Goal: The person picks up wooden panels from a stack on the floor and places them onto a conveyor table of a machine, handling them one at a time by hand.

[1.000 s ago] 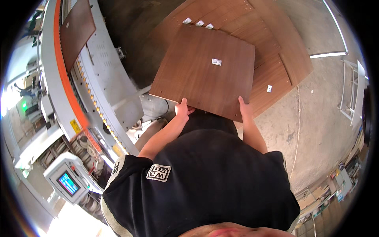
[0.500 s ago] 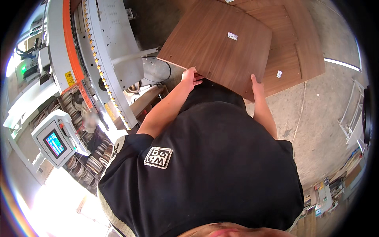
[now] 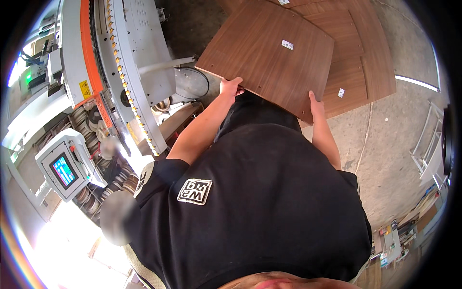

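A brown wood-grain panel (image 3: 269, 53) with small drilled holes and a white label (image 3: 287, 44) is held in front of my body, tilted in the picture. My left hand (image 3: 231, 86) grips its near left edge, thumb on top and fingers curled below. At the near right corner, my right hand (image 3: 316, 103) clasps the side edge, its thumb on the upper face and the other fingers mostly hidden. Beneath and beyond it lie more brown panels (image 3: 351, 79), stacked and overlapping, one with a small label (image 3: 341, 93).
To the left runs a long grey machine (image 3: 144, 53) with an orange strip (image 3: 89, 53) and a row of yellow rollers. A control box with a lit screen (image 3: 64, 170) stands nearer, beside rolls of edging strip (image 3: 91, 200). Concrete floor (image 3: 380, 159) spreads to the right, with a metal rack (image 3: 427, 139).
The held panel has shifted very slightly to the right in the picture, both hands still on it. A blurred grey round shape beside my left shoulder looks larger and lower now.
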`<state>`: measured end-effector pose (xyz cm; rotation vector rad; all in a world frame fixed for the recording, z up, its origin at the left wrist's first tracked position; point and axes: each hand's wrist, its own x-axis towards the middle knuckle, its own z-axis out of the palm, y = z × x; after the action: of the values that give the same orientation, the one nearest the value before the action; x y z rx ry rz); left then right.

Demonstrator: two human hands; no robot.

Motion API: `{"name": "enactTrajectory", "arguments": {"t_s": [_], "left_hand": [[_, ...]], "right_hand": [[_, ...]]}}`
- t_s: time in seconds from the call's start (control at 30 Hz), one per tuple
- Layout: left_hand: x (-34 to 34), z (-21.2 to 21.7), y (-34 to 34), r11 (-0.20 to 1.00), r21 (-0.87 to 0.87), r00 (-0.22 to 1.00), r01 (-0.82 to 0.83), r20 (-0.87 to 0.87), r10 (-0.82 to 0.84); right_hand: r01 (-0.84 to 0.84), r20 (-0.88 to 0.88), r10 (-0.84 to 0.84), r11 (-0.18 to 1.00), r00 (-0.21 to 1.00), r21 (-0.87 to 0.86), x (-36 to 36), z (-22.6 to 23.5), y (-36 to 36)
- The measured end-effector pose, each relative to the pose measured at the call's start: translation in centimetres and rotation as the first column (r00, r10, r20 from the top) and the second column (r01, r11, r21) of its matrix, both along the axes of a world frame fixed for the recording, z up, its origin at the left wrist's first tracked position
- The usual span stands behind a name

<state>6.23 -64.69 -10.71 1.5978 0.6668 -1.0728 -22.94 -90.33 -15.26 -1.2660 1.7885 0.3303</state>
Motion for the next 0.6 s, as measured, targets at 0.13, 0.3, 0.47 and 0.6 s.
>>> {"name": "enactTrajectory", "arguments": {"t_s": [0.13,0.3,0.47,0.6], "left_hand": [[-0.3,-0.1,-0.2,1.000,0.024,0.999,0.003,0.041,-0.004],[0.2,-0.8,-0.5,0.997,0.069,0.999,-0.020,-0.044,0.023],[0.3,-1.4,-0.3,0.998,0.042,0.992,-0.052,-0.112,0.057],[1.3,-2.0,2.2,0.992,-0.065,0.971,-0.108,-0.223,0.091]], "right_hand": [[-0.044,0.000,0.044,0.999,0.999,0.012,-0.3,-0.4,-0.3],[-0.073,-0.037,0.073,0.997,0.997,0.027,-0.5,-0.9,-0.4],[-0.067,-0.040,0.068,0.997,0.997,0.023,-0.2,-0.5,-0.3],[-0.081,0.001,0.081,0.997,0.997,0.003,-0.7,-1.1,-0.4]]}}
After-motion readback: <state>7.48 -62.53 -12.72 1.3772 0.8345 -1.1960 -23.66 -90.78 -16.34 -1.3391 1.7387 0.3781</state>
